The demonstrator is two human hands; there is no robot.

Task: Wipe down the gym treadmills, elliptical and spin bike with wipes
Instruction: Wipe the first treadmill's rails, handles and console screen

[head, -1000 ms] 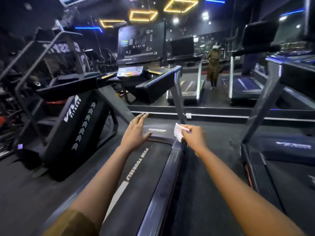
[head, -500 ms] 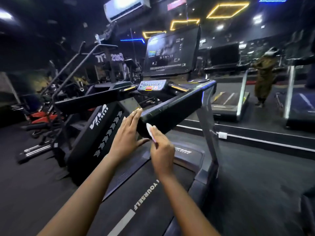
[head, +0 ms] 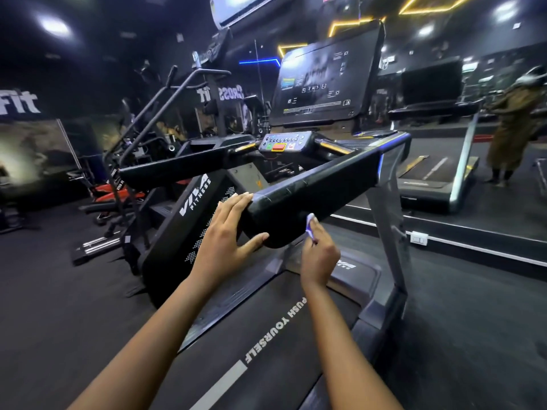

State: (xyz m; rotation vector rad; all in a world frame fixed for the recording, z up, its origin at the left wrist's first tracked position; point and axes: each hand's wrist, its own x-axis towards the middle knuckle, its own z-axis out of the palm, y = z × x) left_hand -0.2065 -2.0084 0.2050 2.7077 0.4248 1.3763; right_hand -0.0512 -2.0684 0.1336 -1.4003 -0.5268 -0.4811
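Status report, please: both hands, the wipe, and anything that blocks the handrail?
Left hand touches handrail end, fingers straight. Right hand pinches wipe against handrail's side. Nothing blocking.

The gym was dim, with most surfaces near black. Light came from a ceiling spot (head: 54, 26) at upper left, yellow strips (head: 349, 23) and a blue strip (head: 259, 61) overhead, all blown out to glare. The screen (head: 325, 75) carried pale reflections, and the handrail (head: 310, 187) had a blue sheen along its far edge. The wipe (head: 309, 223) glowed bluish-white. Straight lines bowed toward the edges, and the far right and bottom corners were soft.
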